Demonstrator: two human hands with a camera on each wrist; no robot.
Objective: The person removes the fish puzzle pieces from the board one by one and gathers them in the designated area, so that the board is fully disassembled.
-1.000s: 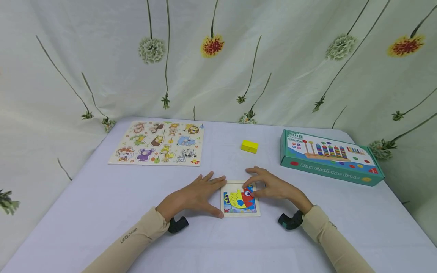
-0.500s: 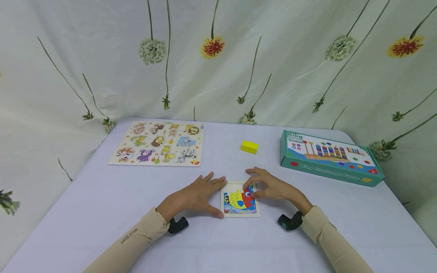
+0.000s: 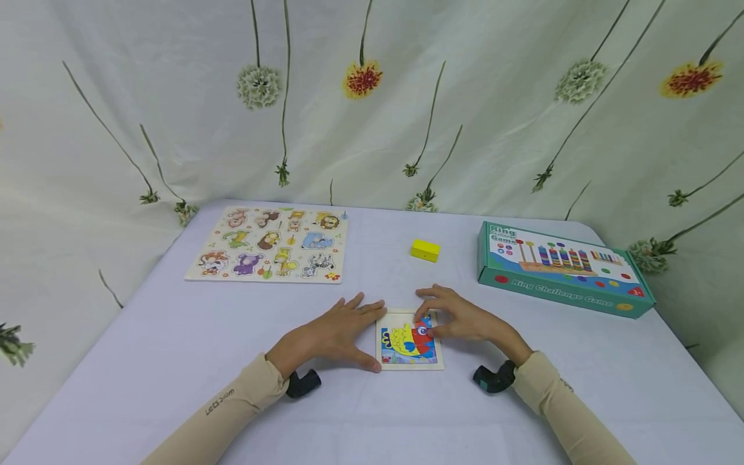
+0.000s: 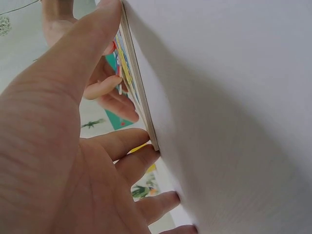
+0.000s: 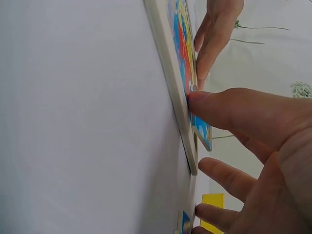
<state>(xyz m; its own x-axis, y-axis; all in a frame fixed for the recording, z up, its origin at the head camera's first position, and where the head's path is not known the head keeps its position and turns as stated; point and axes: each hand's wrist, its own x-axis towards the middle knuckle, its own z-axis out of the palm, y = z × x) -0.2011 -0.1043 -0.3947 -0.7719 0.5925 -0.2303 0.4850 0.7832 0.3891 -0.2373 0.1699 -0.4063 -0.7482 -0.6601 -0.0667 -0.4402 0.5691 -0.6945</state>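
A small wooden jigsaw puzzle (image 3: 402,349) with a yellow and red fish lies in its pale frame on the table; bare wood shows along its upper part. My left hand (image 3: 335,334) spreads its fingers along the frame's left side, thumb at the near corner and fingertips at the far corner. My right hand (image 3: 465,316) pinches a blue puzzle piece (image 5: 204,130) between thumb and forefinger at the upper right. In the right wrist view that piece is tilted, one edge raised above the frame. The other right fingers reach out past the frame.
Another puzzle piece (image 5: 185,223) lies under the right hand's outer fingers. A yellow block (image 3: 425,250) sits beyond the puzzle. An animal puzzle board (image 3: 232,276) lies back left, and a green Ring Challenge Game box (image 3: 564,297) stands back right. A flowered cloth (image 3: 360,142) hangs behind.
Hardly anything differs. The right hand's fingers have shifted very slightly at the puzzle's upper right; the left hand stays at the frame.
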